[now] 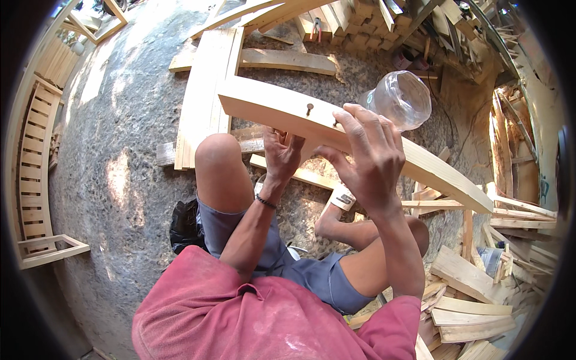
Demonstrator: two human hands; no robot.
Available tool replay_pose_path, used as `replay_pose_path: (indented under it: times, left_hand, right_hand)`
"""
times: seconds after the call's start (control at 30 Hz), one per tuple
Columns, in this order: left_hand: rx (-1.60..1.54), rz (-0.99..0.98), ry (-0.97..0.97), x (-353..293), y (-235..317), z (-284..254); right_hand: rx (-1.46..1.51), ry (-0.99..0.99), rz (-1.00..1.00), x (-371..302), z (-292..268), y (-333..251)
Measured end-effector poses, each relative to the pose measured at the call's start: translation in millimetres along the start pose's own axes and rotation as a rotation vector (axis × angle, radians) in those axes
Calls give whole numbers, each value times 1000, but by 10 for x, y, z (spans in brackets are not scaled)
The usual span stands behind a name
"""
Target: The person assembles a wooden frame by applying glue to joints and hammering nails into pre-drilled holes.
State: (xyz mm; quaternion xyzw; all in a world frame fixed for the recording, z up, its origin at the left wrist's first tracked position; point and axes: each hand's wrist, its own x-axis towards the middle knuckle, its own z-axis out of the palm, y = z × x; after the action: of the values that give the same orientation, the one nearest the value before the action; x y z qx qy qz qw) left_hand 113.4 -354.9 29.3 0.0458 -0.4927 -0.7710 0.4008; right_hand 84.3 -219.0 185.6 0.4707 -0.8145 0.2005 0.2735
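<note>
A long pale wooden plank [441,171] lies slantwise before me, its left end raised over other boards. A nail [309,109] stands partway out of its upper face, and a second nail [336,123] pokes up beside my right fingertips. My right hand [377,157] is closed over the plank, fingers across the top and thumb on the near side. Beneath the plank, my left hand [281,157] is closed against its underside with fingers partly hidden; a wooden piece seems to join there. A clear plastic jar [401,101] is just beyond my right hand.
Long boards [207,96] lie on the rough ground ahead. Pliers [315,29] with red handles rest by stacked timber [363,30]. Offcuts [471,315] pile up at the lower right, near a bucket [491,261]. A slatted wooden frame [35,174] stands far left.
</note>
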Motion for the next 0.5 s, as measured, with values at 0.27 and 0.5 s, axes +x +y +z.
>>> replay_pose_path:
  times: [0.27,0.5]
  left_hand:
    - [-3,-38,-41,1,40,-6]
    - [-10,-37,-84,34,51,-32]
  right_hand:
    - [264,-41,258,195,-46,-98]
    - [416,-50,300,268,-43,-53]
